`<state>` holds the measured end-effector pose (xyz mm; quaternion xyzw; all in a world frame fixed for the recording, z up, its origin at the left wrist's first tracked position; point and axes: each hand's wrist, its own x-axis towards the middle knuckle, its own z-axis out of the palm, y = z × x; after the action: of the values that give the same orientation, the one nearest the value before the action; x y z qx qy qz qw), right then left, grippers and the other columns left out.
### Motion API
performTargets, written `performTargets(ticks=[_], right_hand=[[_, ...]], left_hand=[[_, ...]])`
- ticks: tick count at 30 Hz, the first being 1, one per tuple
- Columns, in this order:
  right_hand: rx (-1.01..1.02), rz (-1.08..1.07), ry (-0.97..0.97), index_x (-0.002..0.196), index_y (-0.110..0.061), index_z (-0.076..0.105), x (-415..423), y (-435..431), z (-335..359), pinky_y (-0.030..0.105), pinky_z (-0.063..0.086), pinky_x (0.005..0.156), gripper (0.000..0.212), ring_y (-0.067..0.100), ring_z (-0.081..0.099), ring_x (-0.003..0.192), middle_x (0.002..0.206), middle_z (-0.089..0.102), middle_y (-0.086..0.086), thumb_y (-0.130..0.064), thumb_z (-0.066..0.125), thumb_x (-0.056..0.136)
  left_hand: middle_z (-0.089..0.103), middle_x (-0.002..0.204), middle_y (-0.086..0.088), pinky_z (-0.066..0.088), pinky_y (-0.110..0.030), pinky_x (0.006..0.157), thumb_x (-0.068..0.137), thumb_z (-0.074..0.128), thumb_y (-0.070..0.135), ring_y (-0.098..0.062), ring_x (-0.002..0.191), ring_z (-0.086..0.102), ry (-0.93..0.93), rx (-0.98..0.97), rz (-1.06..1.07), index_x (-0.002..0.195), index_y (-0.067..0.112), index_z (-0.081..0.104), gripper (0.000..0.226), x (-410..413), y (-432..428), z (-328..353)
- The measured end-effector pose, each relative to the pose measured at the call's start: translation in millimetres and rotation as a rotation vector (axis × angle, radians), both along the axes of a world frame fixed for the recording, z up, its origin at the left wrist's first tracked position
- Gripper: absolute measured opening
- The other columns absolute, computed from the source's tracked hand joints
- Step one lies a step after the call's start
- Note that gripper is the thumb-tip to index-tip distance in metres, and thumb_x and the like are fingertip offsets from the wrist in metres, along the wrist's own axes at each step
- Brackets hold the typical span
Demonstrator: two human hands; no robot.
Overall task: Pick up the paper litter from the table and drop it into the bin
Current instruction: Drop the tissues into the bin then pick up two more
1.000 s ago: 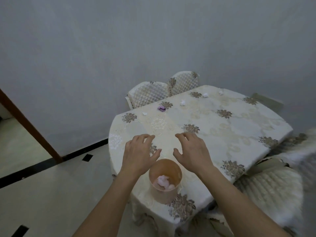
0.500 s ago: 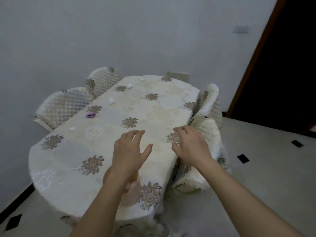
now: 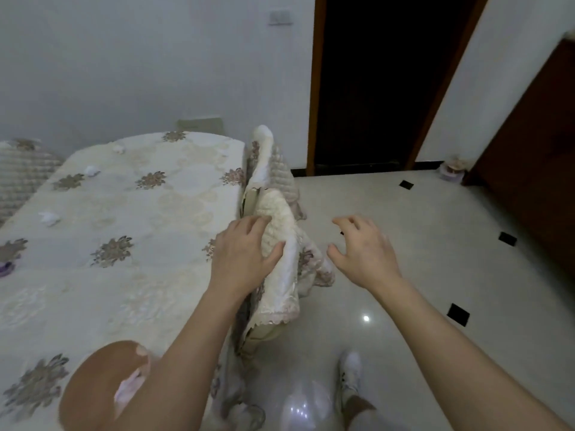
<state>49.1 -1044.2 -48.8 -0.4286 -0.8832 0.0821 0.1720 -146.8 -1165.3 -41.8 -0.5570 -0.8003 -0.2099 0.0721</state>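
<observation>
Where the table (image 3: 130,213) fills the left under a cream floral cloth, paper litter lies scattered: a purple scrap (image 3: 5,269) at the far left edge, a white wad (image 3: 49,218) further in, another white wad (image 3: 91,170) beyond it, a small white piece (image 3: 118,148) near the far end. At the bottom left, on the near end of the table, an orange bin (image 3: 93,387), pale crumpled paper (image 3: 129,388) inside, half hidden behind the left forearm. Further right, the left hand (image 3: 241,259), fingers spread and holding nothing, over the table's right edge in front of a quilted chair cover (image 3: 280,241); contact impossible to judge. Right again, the right hand (image 3: 362,250), fingers loosely curled and empty, in the air above the glossy tiled floor (image 3: 404,306). Below, a white shoe (image 3: 350,374). Behind, a dark doorway (image 3: 382,82).
</observation>
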Motion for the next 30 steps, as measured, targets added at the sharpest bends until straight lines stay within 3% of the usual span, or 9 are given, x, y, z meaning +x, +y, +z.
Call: performTargets(ticks=[10,22,30], right_hand=[[-0.029,-0.072,0.021,0.133,-0.018,0.054,10,138,-20,0.041,0.044,0.092,0.048,0.026,0.050,0.115,0.125,0.058,0.005,-0.038,0.057,0.088],[0.016,0.131,-0.022,0.133,-0.020,0.052,-23,376,-7,0.039,0.045,0.088,0.047,0.023,0.052,0.110,0.124,0.058,0.003,-0.039,0.055,0.090],[-0.045,0.190,-0.033,0.132,-0.020,0.053,-48,476,-22,0.039,0.047,0.089,0.046,0.022,0.052,0.112,0.122,0.059,0.002,-0.038,0.056,0.090]], left_hand=[[0.062,0.126,-0.003,0.047,-0.042,0.091,0.088,0.060,0.050,-0.027,0.118,0.055,0.018,-0.038,-0.044,0.128,0.019,0.059,0.051,1,140,-16],[0.061,0.129,-0.002,0.043,-0.041,0.097,0.088,0.057,0.050,-0.025,0.119,0.054,-0.010,-0.033,0.138,0.130,0.019,0.058,0.052,-11,353,-9],[0.057,0.134,0.002,0.041,-0.038,0.102,0.090,0.052,0.054,-0.020,0.124,0.049,-0.003,-0.099,0.216,0.134,0.023,0.054,0.053,-28,438,-21]])
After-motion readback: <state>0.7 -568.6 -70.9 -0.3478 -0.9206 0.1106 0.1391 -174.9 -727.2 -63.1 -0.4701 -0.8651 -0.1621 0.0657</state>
